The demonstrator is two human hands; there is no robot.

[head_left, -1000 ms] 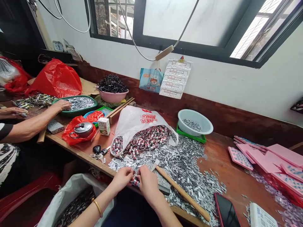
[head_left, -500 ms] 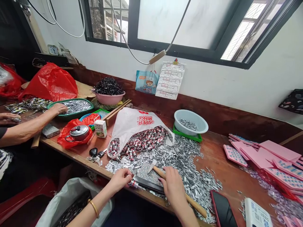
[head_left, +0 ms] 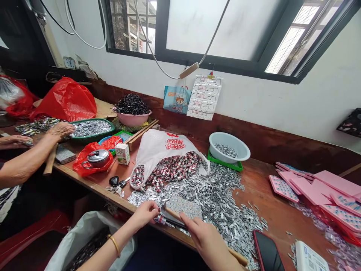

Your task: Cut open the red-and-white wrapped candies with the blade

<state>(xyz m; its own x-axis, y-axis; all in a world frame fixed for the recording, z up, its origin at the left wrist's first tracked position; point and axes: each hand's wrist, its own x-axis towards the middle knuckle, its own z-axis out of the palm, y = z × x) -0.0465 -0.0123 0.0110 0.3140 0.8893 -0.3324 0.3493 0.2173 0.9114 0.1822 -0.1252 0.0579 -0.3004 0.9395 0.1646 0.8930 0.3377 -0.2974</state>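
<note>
My left hand (head_left: 145,212) pinches a small red-and-white roll (head_left: 160,219) at the table's front edge, on a dark flat bar (head_left: 172,223). My right hand (head_left: 204,235) is closed around the wooden handle of a hammer (head_left: 170,213). The hammer's head lies just right of my left fingertips, above the roll. A grey speckled block (head_left: 184,206) sits behind the hammer. Around it spreads a pile of small silver pieces (head_left: 220,195). A white plastic bag (head_left: 166,145) spills several more red-and-white rolls behind.
A pale bowl (head_left: 239,145) on a green tray is at the back, pink cards (head_left: 316,188) at the right, and a phone (head_left: 267,252) at the front right. Keys (head_left: 116,183), a carton (head_left: 123,153) and a lidded pot (head_left: 97,157) lie left. A co-worker's arm (head_left: 31,158) reaches a green basin (head_left: 108,131).
My right hand left the roll, went right to the hammer handle and closed on it. The hammer head has swung left to the roll. My left hand stayed on the roll.
</note>
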